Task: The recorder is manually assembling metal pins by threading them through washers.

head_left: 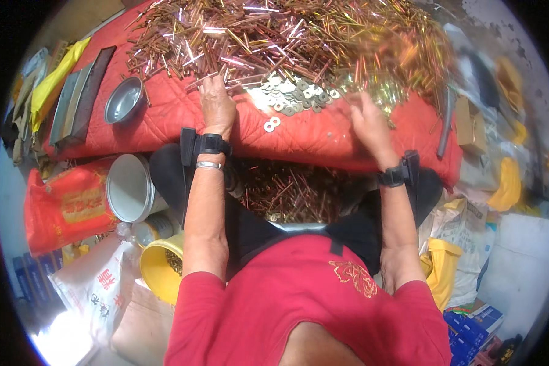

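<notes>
A large heap of thin copper-coloured metal rods [244, 43] covers the far part of a red quilted cloth [268, 143]. At the heap's near left edge is my left hand [216, 108], its fingers drawn together on a rod at the fingertips. Flat round washers [293, 96] lie in a loose pile between my hands, with a couple apart from the rest. My right hand [370, 125] is just right of the washers, beside shiny yellowish rods [387, 85]. Motion smears its fingers, so what they hold, if anything, is unclear.
A metal bowl [124, 101] sits on the cloth at left. Below it are a red bag [70, 204], a pale bucket [130, 188] and a yellow bucket [158, 271]. More rods [293, 192] lie between my legs. A grey-handled tool [446, 122] and a cardboard box [470, 125] are at right.
</notes>
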{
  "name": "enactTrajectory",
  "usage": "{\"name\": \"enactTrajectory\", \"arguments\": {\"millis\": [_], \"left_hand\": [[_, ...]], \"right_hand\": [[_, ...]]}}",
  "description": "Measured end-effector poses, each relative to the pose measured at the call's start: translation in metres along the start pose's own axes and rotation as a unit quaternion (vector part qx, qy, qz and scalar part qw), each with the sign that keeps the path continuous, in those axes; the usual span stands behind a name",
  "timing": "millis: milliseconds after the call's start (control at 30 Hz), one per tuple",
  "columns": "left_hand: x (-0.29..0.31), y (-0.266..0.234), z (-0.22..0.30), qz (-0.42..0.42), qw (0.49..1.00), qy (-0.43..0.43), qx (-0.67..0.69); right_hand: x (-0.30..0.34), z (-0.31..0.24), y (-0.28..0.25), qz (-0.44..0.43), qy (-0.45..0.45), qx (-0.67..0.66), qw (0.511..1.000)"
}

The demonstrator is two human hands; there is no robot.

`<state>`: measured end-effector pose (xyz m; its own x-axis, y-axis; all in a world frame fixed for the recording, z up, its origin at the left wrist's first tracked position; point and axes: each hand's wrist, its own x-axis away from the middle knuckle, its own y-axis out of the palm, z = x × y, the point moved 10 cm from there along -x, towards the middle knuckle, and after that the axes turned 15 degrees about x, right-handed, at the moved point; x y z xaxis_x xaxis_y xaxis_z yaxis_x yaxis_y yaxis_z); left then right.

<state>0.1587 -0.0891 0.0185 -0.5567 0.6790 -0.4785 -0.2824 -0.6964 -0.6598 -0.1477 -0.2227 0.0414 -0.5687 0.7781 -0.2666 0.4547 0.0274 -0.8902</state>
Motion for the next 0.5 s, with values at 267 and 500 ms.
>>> {"name": "enactTrajectory", "arguments": {"millis": [267,500], "left_hand": [[0.008,-0.003,-0.001,-0.015,0.998,-0.005,-0.063],[0.004,0.010,-0.032,-0.047,0.989,-0.097,0.099]], "right_hand": [[0.022,-0.070,0.039,-0.138,-0.079,-0.173,0.972],[0.021,-0.127,0.046,-0.031,-0.202,-0.008,0.979]]}}
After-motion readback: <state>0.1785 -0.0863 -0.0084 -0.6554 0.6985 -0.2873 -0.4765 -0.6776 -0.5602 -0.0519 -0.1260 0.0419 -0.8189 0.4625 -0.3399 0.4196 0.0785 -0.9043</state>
